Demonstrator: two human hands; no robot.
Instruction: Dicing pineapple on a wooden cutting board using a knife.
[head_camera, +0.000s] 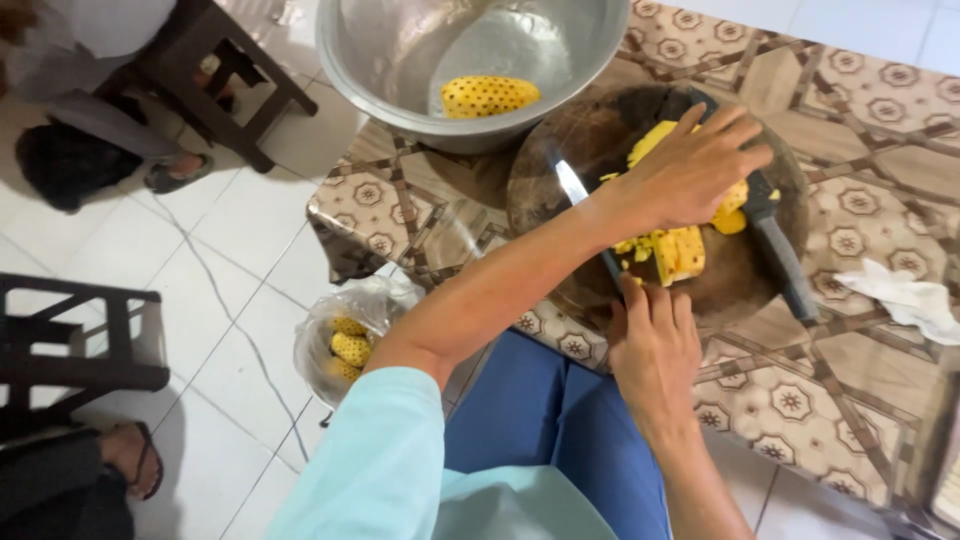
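Pineapple pieces (678, 250) lie under the left hand (690, 170), fingers spread wide; right hand (652, 345) grips a knife (585, 212), cleaver (775, 240) alongside.

A home kitchen or dining corner, with fruit being cut up at a low table.

The table (850, 390) wore a patterned plastic cloth in brown and cream, and on it sat a round wooden chopping board (560, 160) piled with yellow pineapple pieces (678, 250), a big metal basin (400, 90) holding one peeled pineapple (490, 96), and a crumpled white cloth (905, 295). The floor (200, 270) was plain white tile. A plastic bag (345, 340) of more peeled fruit stood on it beside the table, dark wooden stools (225, 75) stood around, and sandalled feet (135, 460) of other people rested nearby.
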